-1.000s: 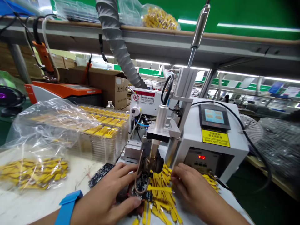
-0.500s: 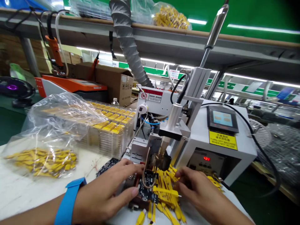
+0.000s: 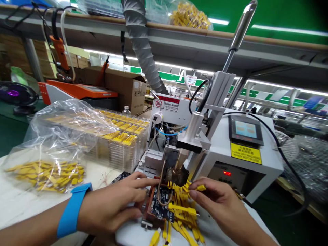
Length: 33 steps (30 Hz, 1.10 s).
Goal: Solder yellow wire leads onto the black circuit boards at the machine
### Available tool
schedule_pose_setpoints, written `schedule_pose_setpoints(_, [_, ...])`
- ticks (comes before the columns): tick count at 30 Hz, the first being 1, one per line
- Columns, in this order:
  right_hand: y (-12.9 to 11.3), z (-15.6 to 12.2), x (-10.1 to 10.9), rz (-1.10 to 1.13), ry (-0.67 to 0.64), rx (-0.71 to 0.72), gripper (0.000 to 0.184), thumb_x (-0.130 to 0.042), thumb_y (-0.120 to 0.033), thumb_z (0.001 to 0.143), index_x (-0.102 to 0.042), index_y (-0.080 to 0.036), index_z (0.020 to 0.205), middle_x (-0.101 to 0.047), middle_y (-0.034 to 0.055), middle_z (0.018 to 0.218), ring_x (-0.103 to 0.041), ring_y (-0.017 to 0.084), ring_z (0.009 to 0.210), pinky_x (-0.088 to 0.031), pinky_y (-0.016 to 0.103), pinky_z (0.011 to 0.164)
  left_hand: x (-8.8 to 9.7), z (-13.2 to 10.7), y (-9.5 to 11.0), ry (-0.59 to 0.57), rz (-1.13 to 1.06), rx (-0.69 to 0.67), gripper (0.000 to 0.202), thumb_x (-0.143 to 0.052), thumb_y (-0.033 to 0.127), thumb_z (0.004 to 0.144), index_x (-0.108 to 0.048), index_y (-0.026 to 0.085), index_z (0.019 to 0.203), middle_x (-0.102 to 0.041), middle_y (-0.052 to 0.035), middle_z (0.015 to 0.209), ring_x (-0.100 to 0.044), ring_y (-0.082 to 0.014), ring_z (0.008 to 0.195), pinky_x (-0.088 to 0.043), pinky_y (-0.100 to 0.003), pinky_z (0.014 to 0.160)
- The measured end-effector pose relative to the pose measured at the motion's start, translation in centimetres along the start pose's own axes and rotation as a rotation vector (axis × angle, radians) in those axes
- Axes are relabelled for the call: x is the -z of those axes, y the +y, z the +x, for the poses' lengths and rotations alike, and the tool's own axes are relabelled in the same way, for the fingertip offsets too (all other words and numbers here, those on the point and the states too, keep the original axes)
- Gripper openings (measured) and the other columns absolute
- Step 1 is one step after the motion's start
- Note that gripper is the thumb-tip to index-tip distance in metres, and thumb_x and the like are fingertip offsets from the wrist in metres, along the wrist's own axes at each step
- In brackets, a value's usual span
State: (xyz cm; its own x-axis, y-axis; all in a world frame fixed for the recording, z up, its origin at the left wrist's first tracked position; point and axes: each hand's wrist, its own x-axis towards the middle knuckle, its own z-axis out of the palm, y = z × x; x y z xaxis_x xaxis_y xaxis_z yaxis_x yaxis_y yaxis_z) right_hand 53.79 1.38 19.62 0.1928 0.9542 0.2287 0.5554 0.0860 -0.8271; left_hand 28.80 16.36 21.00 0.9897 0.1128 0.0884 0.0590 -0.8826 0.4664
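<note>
My left hand, with a blue wristband, rests at the left side of a brown fixture. Its index finger stretches over the fixture's back edge, and the thumb lies beside it. On the fixture is a black circuit board with small components. A soldering machine's head stands low over the board's back end, a curved tube in front of it. Yellow strips with metal tips spread over the board's right side. My right hand pinches a yellow strip between thumb and fingers above them.
A clear bag of yellow pieces lies on the left, before stacked clear trays of yellow strips. The machine's white control box with a screen stands to the right. A grey duct hangs behind, below a shelf.
My left thumb has drawn back from the board toward the fixture's left side. My right hand has shifted slightly, and a yellow strip now shows between its fingers.
</note>
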Motion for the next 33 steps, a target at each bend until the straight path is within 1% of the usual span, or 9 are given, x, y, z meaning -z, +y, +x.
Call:
schedule_pose_setpoints(2, [0.0,-0.1,-0.5,-0.046,0.024,0.004,0.014,-0.060,-0.031,0.087,-0.070,-0.023,0.083,-0.068,0.0022,0.082,-0.063,0.018,0.074,-0.049,0.027,0.065,-0.2,-0.1,-0.1,0.031,0.015,0.006,0.028,-0.054,0.006,0.079,-0.065,0.026,0.094,-0.044,0.0042,0.145,-0.038,-0.0261,0.133,-0.032,-0.045,0.110])
schedule_pose_setpoints(4, [0.1,-0.1,-1.0,-0.101,0.028,0.084,0.013,-0.059,-0.026,0.087,-0.070,-0.022,0.083,-0.069,0.0015,0.080,-0.064,0.017,0.073,-0.050,0.027,0.067,-0.6,-0.2,-0.2,0.108,-0.010,0.024,0.022,-0.060,0.013,0.077,-0.063,0.025,0.094,-0.050,0.0011,0.141,-0.045,-0.0278,0.128,-0.036,-0.043,0.108])
schedule_pose_setpoints(5, [0.1,0.0,-1.3,-0.134,0.021,0.159,0.014,-0.057,-0.022,0.088,-0.070,-0.022,0.083,-0.069,0.0015,0.079,-0.064,0.016,0.073,-0.050,0.027,0.067,-0.9,-0.2,-0.1,0.155,-0.032,0.034,0.024,-0.064,0.019,0.077,-0.061,0.025,0.100,-0.053,-0.0012,0.137,-0.049,-0.0281,0.123,-0.040,-0.041,0.104])
schedule_pose_setpoints(7, [0.4,0.1,-1.9,-0.193,0.000,0.325,0.018,-0.053,-0.016,0.089,-0.071,-0.020,0.087,-0.069,0.0031,0.081,-0.064,0.016,0.074,-0.051,0.026,0.068,-1.6,0.0,0.2,0.243,-0.052,0.048,0.043,-0.068,0.032,0.079,-0.053,0.024,0.119,-0.058,-0.0047,0.129,-0.055,-0.0274,0.114,-0.048,-0.036,0.096])
schedule_pose_setpoints(9, [0.7,0.1,-2.3,-0.233,-0.013,0.422,0.022,-0.051,-0.013,0.090,-0.072,-0.018,0.095,-0.068,0.0057,0.087,-0.064,0.016,0.078,-0.052,0.026,0.069,-2.4,0.1,0.4,0.304,0.009,0.037,0.051,-0.064,0.038,0.085,-0.046,0.026,0.130,-0.060,-0.0056,0.126,-0.056,-0.0269,0.113,-0.049,-0.035,0.095])
schedule_pose_setpoints(12, [1.3,0.0,-2.5,-0.271,-0.027,0.444,0.025,-0.050,-0.011,0.091,-0.073,-0.017,0.099,-0.067,0.0080,0.090,-0.064,0.017,0.080,-0.053,0.027,0.070,-3.8,0.3,0.6,0.343,0.159,0.026,0.042,-0.059,0.036,0.090,-0.049,0.028,0.130,-0.058,-0.0063,0.131,-0.051,-0.0292,0.120,-0.046,-0.041,0.100])
schedule_pose_setpoints(15, [1.5,-0.1,-2.5,-0.285,-0.034,0.478,0.026,-0.049,-0.011,0.091,-0.072,-0.017,0.102,-0.066,0.0093,0.091,-0.063,0.018,0.081,-0.054,0.027,0.069,-4.5,0.3,0.6,0.355,0.225,0.039,0.043,-0.059,0.038,0.090,-0.050,0.029,0.131,-0.057,-0.0065,0.134,-0.049,-0.0325,0.123,-0.047,-0.047,0.099])
schedule_pose_setpoints(24, [1.2,-0.2,-2.3,-0.467,-0.018,0.557,0.027,-0.047,-0.013,0.093,-0.070,-0.019,0.105,-0.064,0.0107,0.088,-0.061,0.022,0.078,-0.054,0.032,0.065,-4.2,0.5,0.6,0.353,0.215,0.052,0.043,-0.059,0.037,0.090,-0.051,0.029,0.131,-0.057,-0.0064,0.134,-0.049,-0.0340,0.124,-0.047,-0.052,0.099])
schedule_pose_setpoints(33, [1.3,-0.3,-2.4,-0.473,-0.042,0.531,0.026,-0.050,-0.010,0.091,-0.070,-0.016,0.107,-0.061,0.0126,0.091,-0.058,0.024,0.082,-0.053,0.035,0.066,-4.5,0.3,0.5,0.353,0.197,0.050,0.042,-0.058,0.035,0.090,-0.051,0.028,0.131,-0.055,-0.0075,0.135,-0.047,-0.0320,0.126,-0.044,-0.052,0.102])
